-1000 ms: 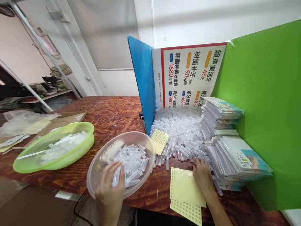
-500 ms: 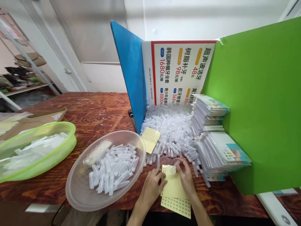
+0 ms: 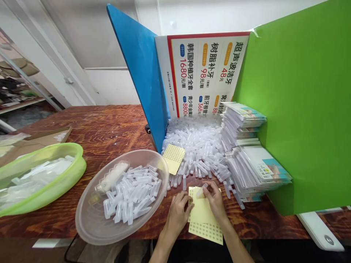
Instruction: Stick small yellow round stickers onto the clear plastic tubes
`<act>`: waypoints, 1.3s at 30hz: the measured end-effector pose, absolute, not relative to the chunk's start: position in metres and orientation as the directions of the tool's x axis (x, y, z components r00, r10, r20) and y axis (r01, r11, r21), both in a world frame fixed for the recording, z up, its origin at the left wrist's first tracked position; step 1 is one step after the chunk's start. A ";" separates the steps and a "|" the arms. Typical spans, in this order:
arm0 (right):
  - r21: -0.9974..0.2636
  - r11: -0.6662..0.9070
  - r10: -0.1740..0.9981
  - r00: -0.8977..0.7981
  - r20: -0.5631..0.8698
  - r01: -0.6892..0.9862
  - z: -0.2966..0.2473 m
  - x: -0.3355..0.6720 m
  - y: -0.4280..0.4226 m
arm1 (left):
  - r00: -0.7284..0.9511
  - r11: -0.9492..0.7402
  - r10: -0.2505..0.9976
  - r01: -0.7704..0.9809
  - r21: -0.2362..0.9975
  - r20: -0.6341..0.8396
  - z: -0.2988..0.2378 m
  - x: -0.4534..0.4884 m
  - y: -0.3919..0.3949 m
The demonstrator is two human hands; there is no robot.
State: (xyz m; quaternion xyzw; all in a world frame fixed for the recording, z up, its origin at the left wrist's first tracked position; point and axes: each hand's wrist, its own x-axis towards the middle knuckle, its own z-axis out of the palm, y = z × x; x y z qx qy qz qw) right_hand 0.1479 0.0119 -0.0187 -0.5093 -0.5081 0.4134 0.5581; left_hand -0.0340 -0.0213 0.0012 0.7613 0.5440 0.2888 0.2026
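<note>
My right hand (image 3: 215, 202) pinches a small translucent plastic tube (image 3: 202, 190) between thumb and fingers, tilted above the top of a pale yellow sticker sheet (image 3: 201, 212). At that sheet's left edge, my left hand (image 3: 179, 212) has curled fingers, with thumb and forefinger closed on the paper. A second sheet with rows of small round stickers (image 3: 208, 233) sticks out underneath, towards the table's front edge. Just beyond my hands lies a big heap of similar tubes (image 3: 196, 142). Another dotted sticker sheet (image 3: 173, 157) rests on the heap's left side.
A translucent oval basin (image 3: 90, 226) of tubes stands left of my hands, with a lime-green basin (image 3: 55, 190) farther left. Stacked cards (image 3: 252, 168) stand at the right. Blue (image 3: 139, 69), printed (image 3: 205, 73) and green (image 3: 301, 109) boards wall in the heap.
The view has shifted slightly, so the boards appear higher and farther left. My right hand still pinches the tube above the sheet, and my left hand stays at the sheet's left edge.
</note>
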 end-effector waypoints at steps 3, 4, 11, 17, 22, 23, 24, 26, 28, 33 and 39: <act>-0.990 0.137 0.978 0.160 0.137 0.012 -0.017 0.147 0.012 | 0.246 -0.319 0.948 0.720 0.616 0.204 0.004 -0.033 -0.023; -0.992 0.129 0.979 0.163 0.127 -0.006 -0.016 0.147 0.012 | 0.247 -0.314 0.949 0.721 0.618 0.194 0.005 -0.032 -0.023; -0.993 0.072 0.984 0.170 0.055 -0.096 -0.012 0.146 0.012 | 0.244 -0.305 0.952 0.704 0.641 0.185 0.004 -0.033 -0.022; -0.993 0.089 0.985 0.156 0.076 -0.082 -0.010 0.146 0.012 | 0.251 -0.291 0.955 0.713 0.637 0.155 0.008 -0.032 -0.020; -0.986 0.107 0.979 0.187 0.082 -0.128 -0.012 0.144 0.012 | 0.250 -0.280 0.958 0.704 0.652 0.141 0.009 -0.032 -0.021; -0.983 0.112 0.977 0.195 0.082 -0.145 -0.013 0.144 0.012 | 0.250 -0.280 0.958 0.703 0.654 0.140 0.009 -0.032 -0.021; -0.980 0.116 0.976 0.200 0.083 -0.160 -0.013 0.143 0.012 | 0.252 -0.281 0.957 0.703 0.654 0.140 0.008 -0.032 -0.021; -0.978 0.124 0.975 0.202 0.089 -0.169 -0.014 0.143 0.012 | 0.261 -0.285 0.956 0.704 0.650 0.136 0.008 -0.032 -0.021; -0.979 0.135 0.973 0.206 0.102 -0.153 -0.016 0.143 0.012 | 0.267 -0.287 0.955 0.707 0.646 0.132 0.009 -0.032 -0.020; -0.984 0.155 0.969 0.210 0.133 -0.089 -0.019 0.145 0.013 | 0.256 -0.273 0.959 0.710 0.649 0.124 0.010 -0.031 -0.020; -0.983 0.177 0.969 0.182 0.164 -0.055 -0.021 0.146 0.013 | 0.251 -0.267 0.960 0.702 0.661 0.121 0.010 -0.032 -0.019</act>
